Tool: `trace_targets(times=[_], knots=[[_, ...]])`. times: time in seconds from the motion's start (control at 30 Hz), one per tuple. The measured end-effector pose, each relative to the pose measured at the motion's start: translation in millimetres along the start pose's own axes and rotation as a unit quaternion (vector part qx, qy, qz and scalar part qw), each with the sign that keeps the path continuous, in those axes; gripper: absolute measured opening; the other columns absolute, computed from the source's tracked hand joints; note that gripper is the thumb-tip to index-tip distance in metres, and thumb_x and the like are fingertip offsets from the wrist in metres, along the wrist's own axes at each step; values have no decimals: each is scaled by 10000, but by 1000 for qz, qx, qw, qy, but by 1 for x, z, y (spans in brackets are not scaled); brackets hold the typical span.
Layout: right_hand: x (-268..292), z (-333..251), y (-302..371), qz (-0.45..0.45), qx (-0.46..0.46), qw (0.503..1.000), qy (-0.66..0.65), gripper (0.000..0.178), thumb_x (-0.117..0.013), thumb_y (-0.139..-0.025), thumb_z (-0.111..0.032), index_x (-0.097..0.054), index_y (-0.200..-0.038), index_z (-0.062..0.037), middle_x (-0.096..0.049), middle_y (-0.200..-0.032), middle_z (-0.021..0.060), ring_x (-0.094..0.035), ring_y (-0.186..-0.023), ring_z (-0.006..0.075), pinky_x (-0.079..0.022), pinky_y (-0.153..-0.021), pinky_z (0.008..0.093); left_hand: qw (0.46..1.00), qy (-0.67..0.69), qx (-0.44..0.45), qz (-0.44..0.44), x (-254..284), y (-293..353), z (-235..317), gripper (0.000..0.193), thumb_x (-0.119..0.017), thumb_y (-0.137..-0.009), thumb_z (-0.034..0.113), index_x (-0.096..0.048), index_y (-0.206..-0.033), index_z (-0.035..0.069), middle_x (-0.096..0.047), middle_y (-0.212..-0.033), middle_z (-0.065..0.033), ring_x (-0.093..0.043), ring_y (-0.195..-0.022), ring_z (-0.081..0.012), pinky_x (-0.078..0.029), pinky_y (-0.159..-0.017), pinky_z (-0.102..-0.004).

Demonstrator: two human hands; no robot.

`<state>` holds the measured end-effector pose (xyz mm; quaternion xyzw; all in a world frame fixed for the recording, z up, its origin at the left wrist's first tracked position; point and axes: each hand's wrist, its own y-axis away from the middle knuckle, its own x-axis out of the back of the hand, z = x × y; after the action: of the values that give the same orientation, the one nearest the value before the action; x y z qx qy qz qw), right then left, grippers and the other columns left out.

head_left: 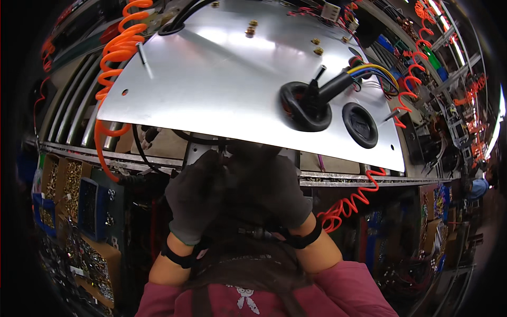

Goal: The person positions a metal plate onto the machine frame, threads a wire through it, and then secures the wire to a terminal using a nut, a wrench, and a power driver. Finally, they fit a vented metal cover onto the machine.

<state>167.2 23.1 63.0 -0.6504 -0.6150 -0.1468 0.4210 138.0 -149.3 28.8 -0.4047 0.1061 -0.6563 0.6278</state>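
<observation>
My left hand (pixel 193 190), in a dark grey glove, is curled closed just below the front edge of a large shiny metal plate (pixel 211 95). My right hand (pixel 282 193), gloved alike, is closed close beside it. Between and beyond them, under the plate's edge, is a dark black part (pixel 252 150); shadow hides its shape and what the fingertips grip. On the plate, a black cable (pixel 336 87) with coloured wires rises through a black rubber grommet (pixel 305 107). To its right sits another black grommet (pixel 360 125).
Orange coiled air hoses (pixel 122 48) hang at the left, and a red coiled hose (pixel 348 208) loops at the right. Metal rollers (pixel 74 100) lie left of the plate. Bins of small fasteners (pixel 71 182) stand at lower left. Brass fittings (pixel 251 29) stud the plate's far side.
</observation>
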Motion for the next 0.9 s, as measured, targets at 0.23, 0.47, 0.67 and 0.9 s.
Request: trace_targets(times=[0.23, 0.47, 0.67, 0.9], knots=[[-3, -9, -7, 50, -8, 997, -63, 198, -621, -867, -260, -686, -927, -83, -676, -827, 133, -657, -719, 318, -505, -631, 413, 992, 55, 114, -10, 1, 5, -2, 353, -592, -862, -25, -599, -1214, -57, -680, -1111, -159, -671, -1012, -227, -532, -843, -305], [-5, 2, 0, 70, 21, 997, -19, 262, -668, -801, -254, -654, -1010, -96, -659, -906, 104, -647, -811, 309, -506, -675, 425, 977, -203, -13, -60, 1, -4, 3, 309, -569, -822, -18, -654, -1119, -2, -649, -1138, -182, -656, -1020, -315, -547, -826, -379], [-17, 1, -2, 108, 23, 994, -16, 117, -595, -785, -175, -620, -840, -75, -644, -784, 136, -648, -743, 308, -482, -640, 422, 978, -194, 49, -61, -1, 2, -1, 304, -540, -927, 21, -586, -1207, -88, -640, -1186, -172, -643, -1038, -234, -525, -869, -313], [-17, 2, 0, 131, 0, 989, -69, 105, -588, -791, -161, -615, -838, -71, -639, -783, 131, -644, -731, 302, -474, -641, 428, 996, -51, 71, 26, -8, 8, -3, 289, -550, -939, 75, -589, -1157, -112, -659, -1055, -161, -648, -869, -208, -528, -744, -327]])
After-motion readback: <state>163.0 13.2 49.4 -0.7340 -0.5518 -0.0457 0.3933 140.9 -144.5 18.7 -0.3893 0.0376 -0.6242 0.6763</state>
